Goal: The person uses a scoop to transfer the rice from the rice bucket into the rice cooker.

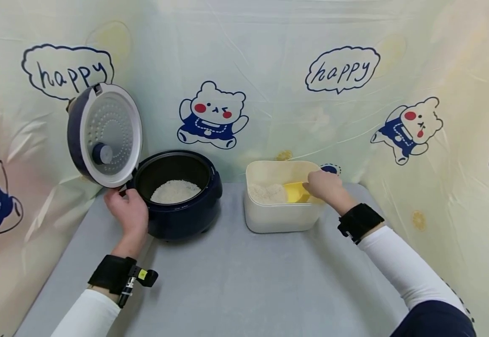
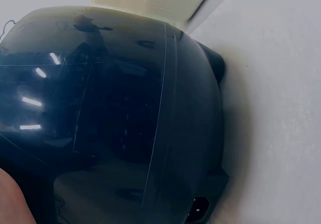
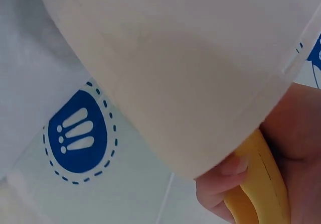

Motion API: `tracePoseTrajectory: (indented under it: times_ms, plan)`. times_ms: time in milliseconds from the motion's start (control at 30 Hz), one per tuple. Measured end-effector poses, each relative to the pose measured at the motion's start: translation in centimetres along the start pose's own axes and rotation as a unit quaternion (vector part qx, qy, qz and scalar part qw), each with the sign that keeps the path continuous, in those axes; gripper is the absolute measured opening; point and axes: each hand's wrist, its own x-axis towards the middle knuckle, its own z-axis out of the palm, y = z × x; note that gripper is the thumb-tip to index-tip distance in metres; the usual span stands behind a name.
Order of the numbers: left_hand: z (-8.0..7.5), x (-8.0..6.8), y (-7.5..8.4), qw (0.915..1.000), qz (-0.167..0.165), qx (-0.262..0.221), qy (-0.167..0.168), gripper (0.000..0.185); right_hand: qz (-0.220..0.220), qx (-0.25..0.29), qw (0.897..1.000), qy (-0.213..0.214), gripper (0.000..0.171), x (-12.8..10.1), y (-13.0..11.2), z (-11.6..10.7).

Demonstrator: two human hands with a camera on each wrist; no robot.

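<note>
Yellow scoop (image 1: 296, 191), gripped by right hand (image 1: 325, 186) inside tub (image 1: 278, 220), wanted levelling before crossing left to cooker (image 1: 185, 217), which left hand (image 1: 128, 213) clasped steady.

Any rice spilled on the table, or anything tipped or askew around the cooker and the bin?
Nothing stands out. The rice cooker sits level with its lid up, steadied by the left hand. The rice bin stands upright, the right hand holding the yellow scoop inside it. No grains show on the grey table.
</note>
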Motion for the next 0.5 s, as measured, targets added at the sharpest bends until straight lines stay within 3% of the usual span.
tracePoseTrajectory:
  times_ms: [200, 500]
  plan:
    - [0.1, 0.0, 0.2, 1.0000, 0.001, 0.002, 0.002, 0.044, -0.015, 0.043, 0.998, -0.046, 0.040, 0.9, 0.7, 0.1]
    - [0.0, -0.1, 0.4, 1.0000, 0.008, -0.002, 0.005, 0.044, -0.027, 0.127, 0.988, -0.078, 0.037, 1.4, 1.0, 0.3]
